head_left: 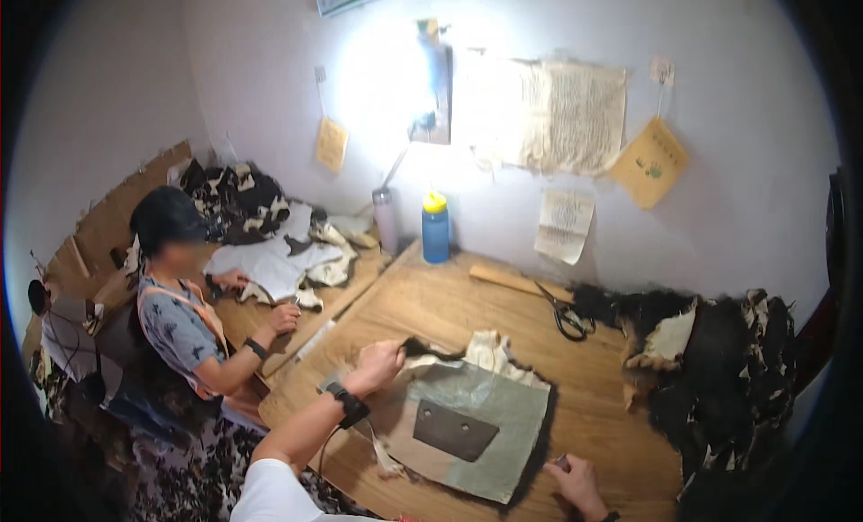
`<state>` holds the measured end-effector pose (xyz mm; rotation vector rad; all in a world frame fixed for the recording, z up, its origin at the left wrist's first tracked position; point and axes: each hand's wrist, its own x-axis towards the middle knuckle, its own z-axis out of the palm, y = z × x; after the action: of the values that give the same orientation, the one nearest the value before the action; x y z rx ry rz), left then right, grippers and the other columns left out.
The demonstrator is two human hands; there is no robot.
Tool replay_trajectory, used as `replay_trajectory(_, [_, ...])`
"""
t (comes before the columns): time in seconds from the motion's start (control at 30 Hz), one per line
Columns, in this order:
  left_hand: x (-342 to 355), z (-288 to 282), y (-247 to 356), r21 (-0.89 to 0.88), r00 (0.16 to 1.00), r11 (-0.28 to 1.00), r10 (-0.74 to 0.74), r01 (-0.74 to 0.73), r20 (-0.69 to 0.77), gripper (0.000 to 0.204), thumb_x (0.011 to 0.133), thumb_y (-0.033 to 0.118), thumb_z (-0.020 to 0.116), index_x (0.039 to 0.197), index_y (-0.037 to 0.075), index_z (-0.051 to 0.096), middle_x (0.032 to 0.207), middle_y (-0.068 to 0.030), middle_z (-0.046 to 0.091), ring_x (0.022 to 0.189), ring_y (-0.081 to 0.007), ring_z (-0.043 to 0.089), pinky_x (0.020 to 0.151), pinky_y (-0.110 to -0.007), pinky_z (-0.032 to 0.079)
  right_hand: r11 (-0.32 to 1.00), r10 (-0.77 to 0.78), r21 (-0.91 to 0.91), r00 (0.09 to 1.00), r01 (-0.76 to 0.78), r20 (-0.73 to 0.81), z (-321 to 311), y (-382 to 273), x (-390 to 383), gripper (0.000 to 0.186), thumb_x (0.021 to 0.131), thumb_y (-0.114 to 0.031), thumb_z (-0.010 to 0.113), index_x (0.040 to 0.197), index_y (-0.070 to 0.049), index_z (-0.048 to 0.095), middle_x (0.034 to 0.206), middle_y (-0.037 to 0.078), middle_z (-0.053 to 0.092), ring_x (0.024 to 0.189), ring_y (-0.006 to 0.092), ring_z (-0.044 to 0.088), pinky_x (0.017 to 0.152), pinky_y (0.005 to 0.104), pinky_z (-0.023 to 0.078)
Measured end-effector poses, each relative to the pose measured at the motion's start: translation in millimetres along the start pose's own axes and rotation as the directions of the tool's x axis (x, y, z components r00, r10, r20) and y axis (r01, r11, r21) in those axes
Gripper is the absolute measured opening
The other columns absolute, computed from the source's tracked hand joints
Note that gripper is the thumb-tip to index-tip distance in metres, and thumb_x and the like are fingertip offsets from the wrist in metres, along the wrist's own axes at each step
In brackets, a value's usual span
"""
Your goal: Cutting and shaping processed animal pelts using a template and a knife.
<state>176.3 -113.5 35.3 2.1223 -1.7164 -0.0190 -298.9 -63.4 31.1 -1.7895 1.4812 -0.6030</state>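
A fur hide (486,346) lies pale side up on the wooden table in front of me, its dark hair showing along the edges. A grey-green sheet (517,410) covers most of it. On the sheet rests a flat dark brown plate (456,429) with two holes. My left hand (376,365) is closed at the hide's upper left edge, pinching it. Beside the lower right corner of the sheet, my right hand (580,486) is closed around a small dark tool, of which only the end shows; its kind cannot be made out.
Black-handled scissors (566,321) lie at the back near a wooden strip (508,284). Dark furs (719,387) are heaped along the right. A blue bottle (435,230) and a pinkish tumbler (385,222) stand by the wall. A co-worker (184,315) sits at the left with more hides.
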Motion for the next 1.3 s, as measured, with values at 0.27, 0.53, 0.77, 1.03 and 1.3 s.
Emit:
replay_trajectory(0.27, [132.7, -40.3, 40.8, 0.158, 0.597, 0.945, 0.305, -0.287, -0.742, 0.036, 0.093, 0.032, 0.066, 0.111, 0.0, 0.063, 0.1, -0.0225, 0.067, 0.093, -0.0439, 0.063, 0.08, -0.054, 0.05, 0.995, 0.095, -0.004, 0.993, -0.095, -0.068, 48.5, -24.1, -25.8, 0.037, 0.085, -0.035, 0.076, 0.101, -0.003, 0.069, 0.088, 0.021, 0.071, 0.083, 0.0358, 0.069, 0.071, 0.0437, 0.052])
replay_trajectory(0.53, [22.0, 6.1, -12.4, -0.118, 0.86, 0.946, 0.323, -0.301, 0.394, 0.052, 0.085, 0.045, 0.075, 0.11, 0.002, 0.06, 0.113, -0.0234, 0.06, 0.107, -0.0423, 0.058, 0.087, -0.05, 0.048, 0.961, 0.266, 0.062, 0.961, -0.27, 0.069, 61.3, -67.3, -48.0, 0.04, 0.085, -0.039, 0.075, 0.096, -0.002, 0.067, 0.087, 0.022, 0.07, 0.082, 0.0395, 0.068, 0.07, 0.0455, 0.051])
replay_trajectory(0.77, [11.3, 3.7, -27.1, -0.127, 0.9, 0.959, 0.282, -0.254, 0.332, 0.044, 0.084, 0.038, 0.075, 0.11, 0.007, 0.059, 0.112, -0.0194, 0.061, 0.105, -0.0395, 0.06, 0.088, -0.047, 0.049, 0.967, 0.255, 0.012, 0.964, -0.256, 0.074, 82.2, -43.9, -43.7, 0.049, 0.083, -0.04, 0.076, 0.115, -0.004, 0.064, 0.092, 0.024, 0.072, 0.085, 0.0352, 0.071, 0.072, 0.0488, 0.052])
replay_trajectory(1.03, [-29.4, 14.5, -27.4, -0.141, 0.93, 0.958, 0.276, -0.248, 0.241, 0.018, 0.087, 0.024, 0.066, 0.089, 0.006, 0.066, 0.084, -0.0202, 0.069, 0.08, -0.0408, 0.068, 0.069, -0.05, 0.053, 0.95, 0.124, -0.308, 0.963, -0.045, 0.24, 66.5, 20.1, -14.8, 0.046, 0.081, -0.043, 0.073, 0.086, 0.003, 0.07, 0.081, 0.025, 0.068, 0.075, 0.0383, 0.069, 0.068, 0.047, 0.054])
replay_trajectory(1.3, [-159.8, -31.6, 65.3, -0.004, 0.716, 0.974, 0.171, -0.229, 0.677, 0.033, 0.089, 0.04, 0.064, 0.084, 0.008, 0.071, 0.078, -0.0165, 0.071, 0.074, -0.0358, 0.07, 0.066, -0.048, 0.055, 0.605, -0.224, -0.732, 0.949, 0.314, 0.222, -22.9, -29.3, 149.5, 0.018, 0.08, -0.02, 0.069, 0.08, -0.003, 0.074, 0.083, 0.023, 0.071, 0.081, 0.0408, 0.07, 0.07, 0.0511, 0.055])
